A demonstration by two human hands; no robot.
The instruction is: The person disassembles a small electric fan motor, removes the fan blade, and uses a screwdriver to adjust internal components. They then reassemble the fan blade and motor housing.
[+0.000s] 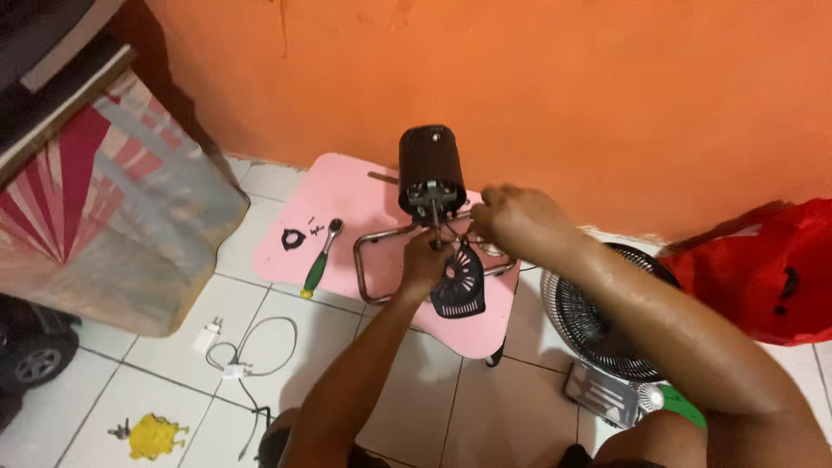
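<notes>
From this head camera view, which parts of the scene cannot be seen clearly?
- Fingertips of the right hand: curled in by the fan motor, so what they pinch is hidden.
- Left hand: its palm side faces away; its grip near the black vented cover is unclear.
- Small screws on the pink table: too small to count.
- Fan grille: partly behind the right forearm.
- Red bag: cut off by the right edge.
</notes>
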